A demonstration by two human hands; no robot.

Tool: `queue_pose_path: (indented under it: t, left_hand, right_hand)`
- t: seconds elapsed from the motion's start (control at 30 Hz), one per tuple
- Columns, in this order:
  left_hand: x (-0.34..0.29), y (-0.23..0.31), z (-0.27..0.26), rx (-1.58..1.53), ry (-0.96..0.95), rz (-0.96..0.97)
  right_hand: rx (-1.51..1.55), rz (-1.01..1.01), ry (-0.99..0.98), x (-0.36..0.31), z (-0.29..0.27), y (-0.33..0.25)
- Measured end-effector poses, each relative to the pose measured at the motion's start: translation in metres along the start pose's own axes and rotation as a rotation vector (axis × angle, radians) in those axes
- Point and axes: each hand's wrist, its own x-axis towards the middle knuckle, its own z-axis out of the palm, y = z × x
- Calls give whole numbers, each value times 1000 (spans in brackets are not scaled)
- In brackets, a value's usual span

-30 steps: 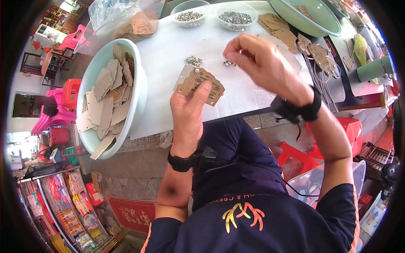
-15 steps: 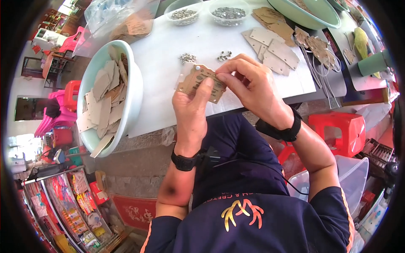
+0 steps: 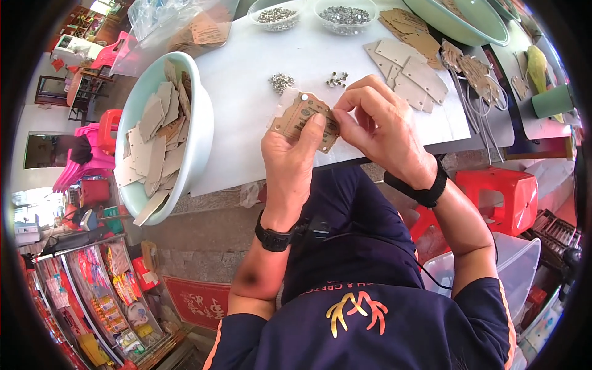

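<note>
My left hand (image 3: 290,154) is closed on a brown cardboard tag (image 3: 300,119) with dark print and small holes, its thumb pressed flat on the face. A round silver metal fastener sits at the tag's upper corner. At the tag's right edge, the thumb and index finger of my right hand (image 3: 382,126) are pinched together; whatever lies between them is hidden. Just beyond the tag are two small heaps of metal fasteners, a left heap (image 3: 281,82) and a smaller right heap (image 3: 337,79), on the white tabletop (image 3: 240,129).
A pale green basin (image 3: 200,132) of grey cardboard pieces stands at the left. Two clear bowls of metal parts, the left bowl (image 3: 275,26) and the right bowl (image 3: 345,31), sit at the back. Stacked grey tags (image 3: 410,74) lie at right, and a red stool (image 3: 509,191) stands beyond my right arm.
The whole view has shifted slightly, so the table and hands appear farther right. My hands keep nearly the same grip and pinch at the tag.
</note>
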Motion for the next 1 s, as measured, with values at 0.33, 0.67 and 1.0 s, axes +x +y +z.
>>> queue_pose_path:
  t: [0.33,0.67,1.0]
  left_hand:
    - [2,1,2,110,-12,25]
    - [0,3,2,109,-15,32]
    - [0,5,2,200,-21,50]
  right_hand:
    - [18,4,-7,-2,2,1]
    - [172,151,-15,-3,4,3]
    - [166,229,-83,4,1,-3]
